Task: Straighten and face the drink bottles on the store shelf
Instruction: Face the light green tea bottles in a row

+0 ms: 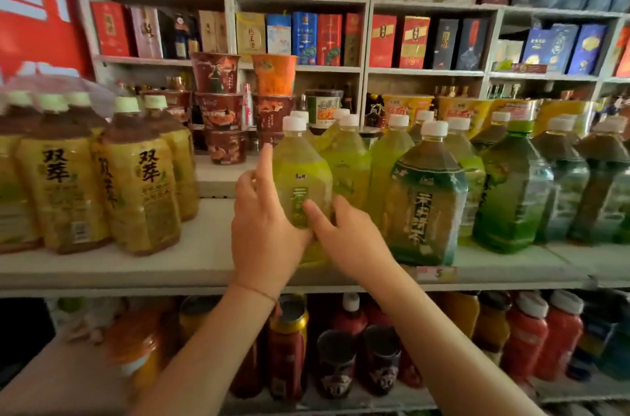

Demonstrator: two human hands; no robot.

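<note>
Far to the left of my hands I see a cluster of yellow-labelled tea bottles (pixel 136 176) standing on the shelf (pixel 204 255), the leftmost ones blurred and cut off by the frame edge. Between them and my left hand, further back, stacked noodle cups (pixel 221 108) stand with print too soft to read. My left hand (pixel 264 228) wraps the left side of the light green bottle (pixel 300 170), index finger raised straight up along its shoulder, the other fingers hidden behind or against the bottle so I cannot tell how tightly they curl. My right hand (pixel 344 238) meets it from the other side, thumb laid across the lower label and fingers tucked round the right flank, mostly out of sight. The bottle stands upright near the front edge of the shelf, its base covered by both hands and its label partly masked. Just right of my right hand stands a dark green tea bottle (pixel 426 197), label facing me, and beyond it more green bottles (pixel 511 190) run off the right edge, increasingly blurred. Below my forearms, a lower shelf holds cans (pixel 288 344) and red bottles (pixel 559 337), their labels unreadable.
</note>
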